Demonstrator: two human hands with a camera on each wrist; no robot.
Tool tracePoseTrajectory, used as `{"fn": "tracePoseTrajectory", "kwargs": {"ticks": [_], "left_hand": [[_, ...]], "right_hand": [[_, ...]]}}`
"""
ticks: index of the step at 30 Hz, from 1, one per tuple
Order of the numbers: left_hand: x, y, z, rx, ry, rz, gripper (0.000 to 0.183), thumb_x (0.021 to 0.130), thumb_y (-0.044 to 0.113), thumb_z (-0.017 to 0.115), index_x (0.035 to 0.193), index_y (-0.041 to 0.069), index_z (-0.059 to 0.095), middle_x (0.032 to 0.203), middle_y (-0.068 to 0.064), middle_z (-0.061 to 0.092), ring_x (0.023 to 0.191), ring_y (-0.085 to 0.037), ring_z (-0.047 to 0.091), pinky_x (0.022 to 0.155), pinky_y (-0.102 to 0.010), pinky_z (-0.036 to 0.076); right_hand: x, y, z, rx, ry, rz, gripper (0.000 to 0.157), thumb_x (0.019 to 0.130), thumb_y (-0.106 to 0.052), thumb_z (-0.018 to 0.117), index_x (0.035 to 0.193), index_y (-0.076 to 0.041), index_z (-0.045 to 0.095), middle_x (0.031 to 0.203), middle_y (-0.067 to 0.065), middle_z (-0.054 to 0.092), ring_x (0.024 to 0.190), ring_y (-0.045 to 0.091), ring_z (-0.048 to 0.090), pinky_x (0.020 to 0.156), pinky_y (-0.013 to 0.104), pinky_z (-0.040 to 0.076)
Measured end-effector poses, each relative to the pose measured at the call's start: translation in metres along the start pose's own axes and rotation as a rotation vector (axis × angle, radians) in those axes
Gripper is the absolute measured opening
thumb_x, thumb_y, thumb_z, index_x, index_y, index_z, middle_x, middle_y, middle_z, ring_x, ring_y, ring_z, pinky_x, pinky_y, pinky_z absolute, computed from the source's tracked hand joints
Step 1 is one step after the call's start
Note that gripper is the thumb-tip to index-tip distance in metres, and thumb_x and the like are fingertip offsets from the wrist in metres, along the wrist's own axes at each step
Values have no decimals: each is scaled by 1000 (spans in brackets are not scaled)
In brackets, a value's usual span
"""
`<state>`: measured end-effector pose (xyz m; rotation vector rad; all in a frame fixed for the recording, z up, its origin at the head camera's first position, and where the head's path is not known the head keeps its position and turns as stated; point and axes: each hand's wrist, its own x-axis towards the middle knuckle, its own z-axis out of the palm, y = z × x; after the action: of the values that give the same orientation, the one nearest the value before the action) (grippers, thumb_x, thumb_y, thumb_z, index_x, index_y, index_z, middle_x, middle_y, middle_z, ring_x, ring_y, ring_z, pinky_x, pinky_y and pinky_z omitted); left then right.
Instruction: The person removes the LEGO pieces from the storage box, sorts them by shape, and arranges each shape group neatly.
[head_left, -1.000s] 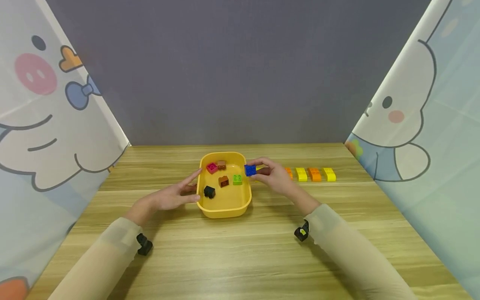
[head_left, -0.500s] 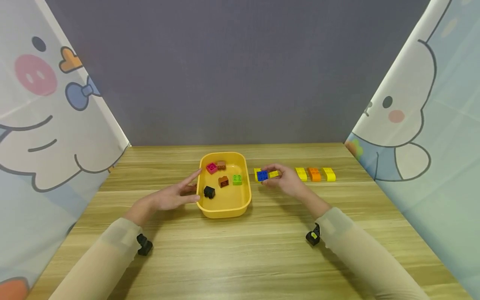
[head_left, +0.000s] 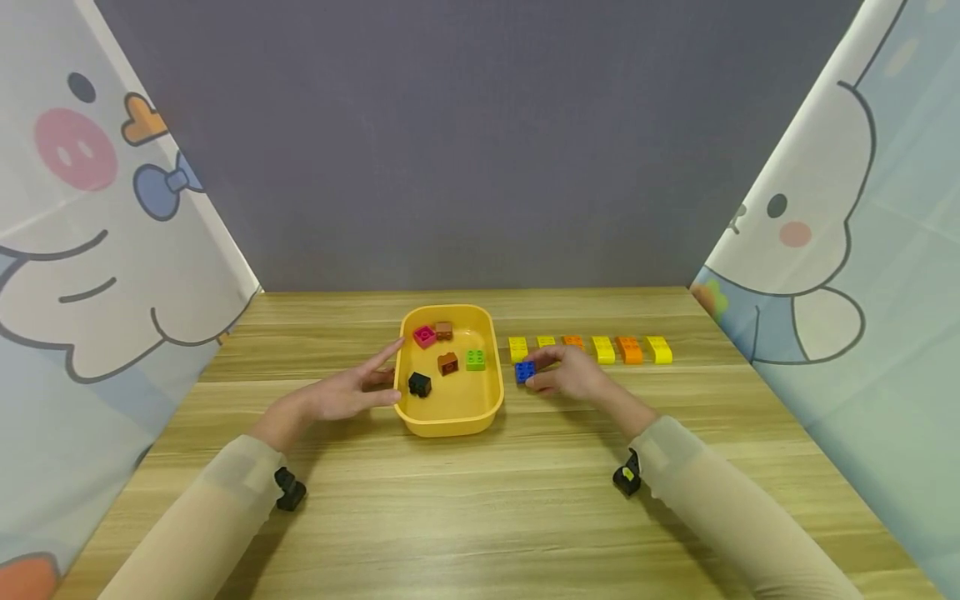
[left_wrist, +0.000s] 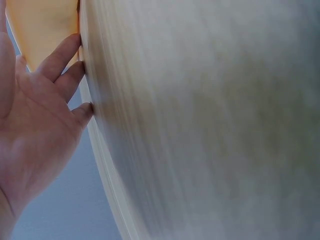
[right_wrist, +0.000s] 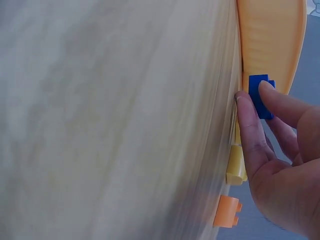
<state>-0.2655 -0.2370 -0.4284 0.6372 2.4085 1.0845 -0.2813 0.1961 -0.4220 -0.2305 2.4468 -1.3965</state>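
My right hand (head_left: 572, 373) pinches a blue toy brick (head_left: 524, 372) between thumb and fingers, just right of the yellow bin and in front of a row of bricks. In the right wrist view the blue brick (right_wrist: 258, 97) is held close to the tabletop; whether it touches the wood I cannot tell. Fingers spread, my left hand (head_left: 341, 395) touches the left wall of the yellow bin (head_left: 447, 427). Inside the bin lie a green brick (head_left: 476, 360), a black brick (head_left: 420, 384), a pink brick (head_left: 424, 337) and two brown bricks (head_left: 447, 363).
Along the table behind my right hand runs a row of yellow and orange bricks, from a yellow brick (head_left: 517, 349) to another yellow brick (head_left: 659, 350) at the right end. A grey panel (head_left: 480, 167) stands at the table's back edge, with printed cloths on both sides.
My right hand has carried the blue brick from the bin's right rim rightward, then toward me, down in front of the row. My left hand stays at the bin.
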Motion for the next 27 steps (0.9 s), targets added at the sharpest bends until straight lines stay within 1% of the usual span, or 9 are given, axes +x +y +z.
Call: {"fn": "tracePoseTrajectory", "kwargs": {"ticks": [4,13,18,24,27], "left_hand": [[0,1,0,0,-1,-2,98,110,50,65,176,44,-6,174,-31,34,162,-53,34,127,-79,25],[0,2,-1,7,0,-3,97,110,51,64,176,42,-7,174,-31,34,162,-53,34,127,-80,24],[0,2,-1,10,2,2,97,110,51,64,176,42,-7,174,-31,34,162,-54,34,127,-80,25],[0,1,0,16,2,6,97,110,51,64,176,43,-7,174,-32,35,161,-54,35,127,-79,27],[0,1,0,17,-1,8,97,110,50,64,176,43,-7,174,-32,34,161,-53,35,127,-78,27]], "right_hand": [[1,1,1,-21,-8,5,45,98,-10,84,141,-4,71,133,22,68,98,24,78,83,34,69],[3,4,-1,-20,-48,23,42,100,-10,81,140,0,71,120,19,68,99,23,77,87,35,69],[3,4,-3,-13,-65,32,43,101,-12,82,141,-1,71,118,18,69,100,23,75,89,35,68],[3,5,-2,-39,-61,30,44,100,-15,83,140,-3,71,118,16,68,99,22,74,88,34,68],[2,6,-2,-33,-64,32,44,100,-14,83,140,-3,71,120,16,68,100,22,73,89,34,68]]}}
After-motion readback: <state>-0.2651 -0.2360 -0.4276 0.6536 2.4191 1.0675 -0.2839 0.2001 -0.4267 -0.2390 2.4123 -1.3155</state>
